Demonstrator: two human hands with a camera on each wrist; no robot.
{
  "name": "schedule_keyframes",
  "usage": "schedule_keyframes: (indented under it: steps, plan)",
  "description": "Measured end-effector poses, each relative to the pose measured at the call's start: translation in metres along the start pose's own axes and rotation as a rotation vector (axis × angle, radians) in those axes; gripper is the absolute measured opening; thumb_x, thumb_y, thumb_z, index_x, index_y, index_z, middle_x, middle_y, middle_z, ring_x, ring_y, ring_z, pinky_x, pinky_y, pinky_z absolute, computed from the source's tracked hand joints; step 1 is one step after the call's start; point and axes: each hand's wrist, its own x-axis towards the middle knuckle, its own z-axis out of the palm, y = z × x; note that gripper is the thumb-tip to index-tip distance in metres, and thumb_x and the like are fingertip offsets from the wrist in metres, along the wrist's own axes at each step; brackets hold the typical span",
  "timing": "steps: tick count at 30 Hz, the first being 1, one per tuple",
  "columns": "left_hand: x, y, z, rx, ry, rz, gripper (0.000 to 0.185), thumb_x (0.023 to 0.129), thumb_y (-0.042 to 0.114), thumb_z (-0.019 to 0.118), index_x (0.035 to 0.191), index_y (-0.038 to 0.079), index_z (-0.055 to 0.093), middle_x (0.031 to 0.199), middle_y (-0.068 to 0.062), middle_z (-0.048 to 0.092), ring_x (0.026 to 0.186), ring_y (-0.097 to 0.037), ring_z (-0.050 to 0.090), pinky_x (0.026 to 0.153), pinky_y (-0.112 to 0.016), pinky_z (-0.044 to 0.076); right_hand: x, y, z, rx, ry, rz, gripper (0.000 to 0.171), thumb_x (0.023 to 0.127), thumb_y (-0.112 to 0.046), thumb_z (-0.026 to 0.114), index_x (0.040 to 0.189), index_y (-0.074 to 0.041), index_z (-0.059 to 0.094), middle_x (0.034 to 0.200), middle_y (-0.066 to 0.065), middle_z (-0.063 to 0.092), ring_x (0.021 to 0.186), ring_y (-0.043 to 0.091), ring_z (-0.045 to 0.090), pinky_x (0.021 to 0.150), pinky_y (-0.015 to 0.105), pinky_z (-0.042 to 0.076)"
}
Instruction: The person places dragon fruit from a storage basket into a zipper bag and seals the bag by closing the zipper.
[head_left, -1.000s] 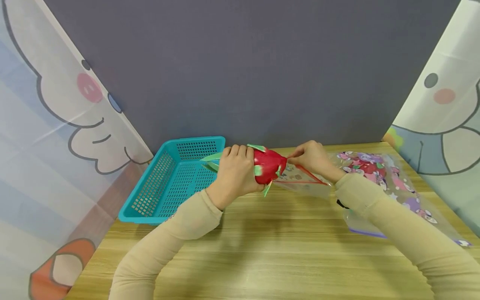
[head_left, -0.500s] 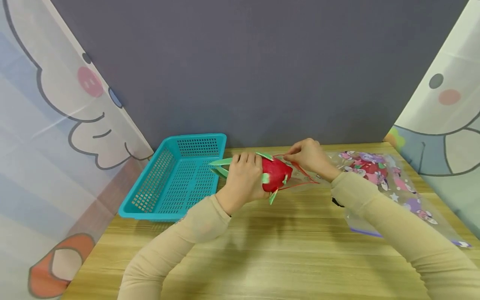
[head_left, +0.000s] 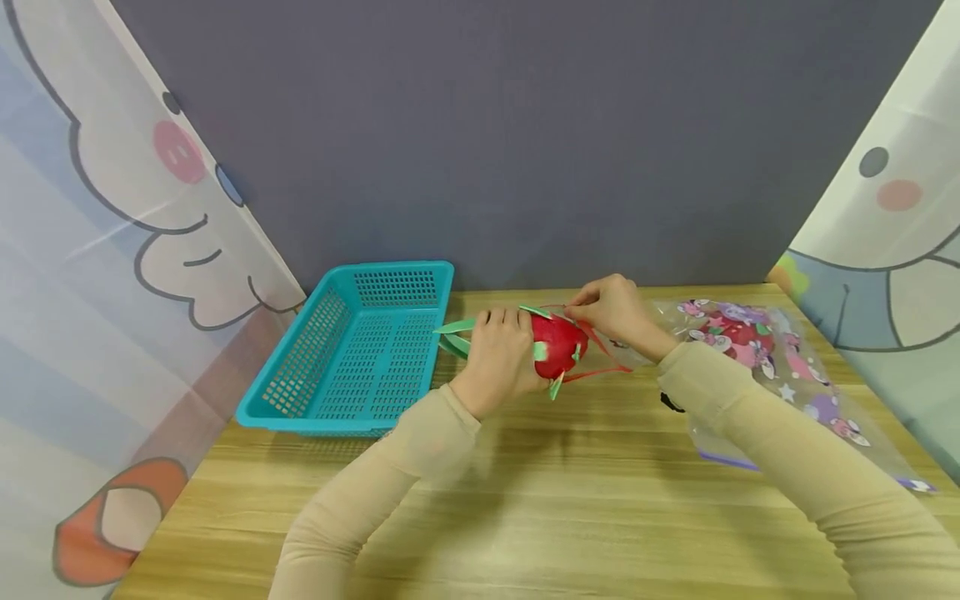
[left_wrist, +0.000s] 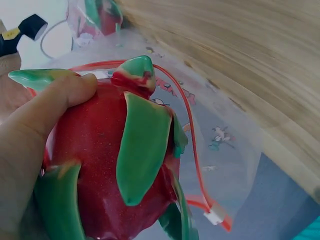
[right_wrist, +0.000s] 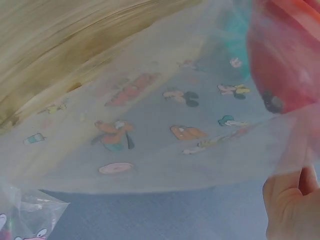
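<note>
My left hand (head_left: 498,354) grips a red dragon fruit (head_left: 558,343) with green scales, its long leaf tips pointing left. In the left wrist view, the thumb (left_wrist: 65,97) presses on its glossy red skin. A see-through printed zip bag (right_wrist: 150,125) has its red-edged mouth spread around the fruit's right end. My right hand (head_left: 617,312) pinches the far edge of that mouth. A white slider (left_wrist: 214,215) sits on the red zip. Through the film, the right wrist view shows the red fruit at upper right; part of the right hand is out of frame there.
A turquoise perforated basket (head_left: 300,423) stands on the wooden table (head_left: 585,517) at left. On the right lies another clear printed bag (head_left: 810,400) with a purple zip and a red fruit (head_left: 738,333) inside. A dark panel (head_left: 510,150) rises behind the table.
My left hand has moved right with the dragon fruit, bringing its right end into the red-edged mouth. My right hand has shifted slightly left, still pinching the bag.
</note>
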Motion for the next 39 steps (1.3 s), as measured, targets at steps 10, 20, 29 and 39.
schedule_keyframes:
  steps: [10,20,29,39]
  plan:
    - [0.011,0.003,0.016,-0.072,-0.134,-0.141,0.086,0.051,0.080,0.061,0.099,0.008,0.063,0.091,-0.003,0.064,0.085,-0.019,0.058,0.074,-0.033,0.045,-0.004,0.003,0.001,0.071,-0.050,0.074,0.017,0.084,-0.027,0.065,0.091,-0.014,0.072,0.093,0.008,0.070,0.069,0.018,0.056,0.054,0.026,0.044]
    - [0.011,0.007,0.028,-0.064,-0.190,-0.186,0.094,0.054,0.081,0.059,0.111,0.006,0.058,0.104,-0.006,0.062,0.099,-0.023,0.054,0.085,-0.036,0.042,-0.004,0.003,0.007,0.212,-0.083,0.115,0.019,0.085,-0.024,0.066,0.094,-0.009,0.072,0.089,0.009,0.070,0.075,0.019,0.064,0.065,0.033,0.053]
    - [0.016,0.023,0.029,0.130,-0.108,-0.033,0.092,0.059,0.076,0.061,0.118,0.005,0.053,0.108,-0.004,0.059,0.098,-0.019,0.052,0.090,-0.029,0.039,-0.005,-0.008,-0.003,0.209,-0.126,0.109,0.019,0.084,-0.025,0.066,0.096,-0.010,0.071,0.096,0.010,0.069,0.076,0.017,0.061,0.060,0.028,0.051]
    - [0.031,0.036,0.029,0.419,-0.204,0.130,0.073,0.076,0.062,0.057,0.124,0.008,0.054,0.117,-0.003,0.061,0.106,-0.019,0.054,0.096,-0.034,0.038,-0.009,-0.016,-0.016,0.158,-0.119,0.073,0.018,0.084,-0.019,0.066,0.094,-0.005,0.071,0.083,0.010,0.069,0.064,0.015,0.058,0.054,0.025,0.047]
